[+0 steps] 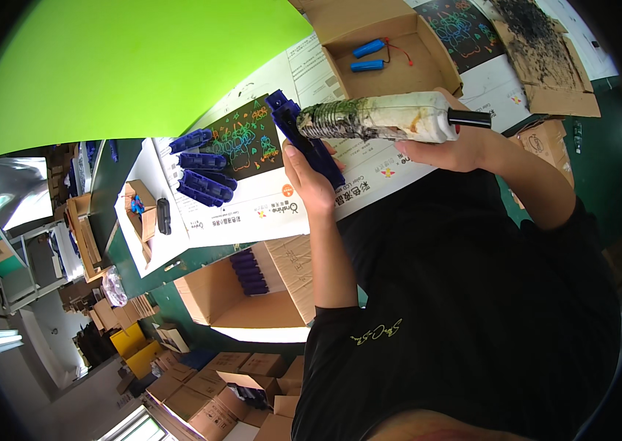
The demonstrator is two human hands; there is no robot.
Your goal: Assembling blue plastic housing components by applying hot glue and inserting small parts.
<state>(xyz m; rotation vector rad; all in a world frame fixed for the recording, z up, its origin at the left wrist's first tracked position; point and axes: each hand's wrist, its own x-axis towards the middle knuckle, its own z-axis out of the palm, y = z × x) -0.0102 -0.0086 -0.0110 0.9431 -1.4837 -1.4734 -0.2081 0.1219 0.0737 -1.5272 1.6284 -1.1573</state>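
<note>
My left hand [306, 180] is closed round a long dark blue plastic housing [314, 151], which it holds tilted above the paper-covered table. In my right hand [451, 151] is a white sealant cartridge [384, 117], smeared with black, with a black rod-like piece at its right end. The left end of the cartridge is right by the upper part of the housing; whether they touch I cannot tell. Several similar blue housings [202, 176] lie grouped to the left on the table.
An open cardboard box [432, 55] at the back holds two blue battery cells [368, 57] with wires. Black-smeared cardboard [546, 55] lies at far right. A small box [142, 213] stands at the left. Below the table edge, another box [252, 309] holds blue parts. A green panel [142, 59] rises behind.
</note>
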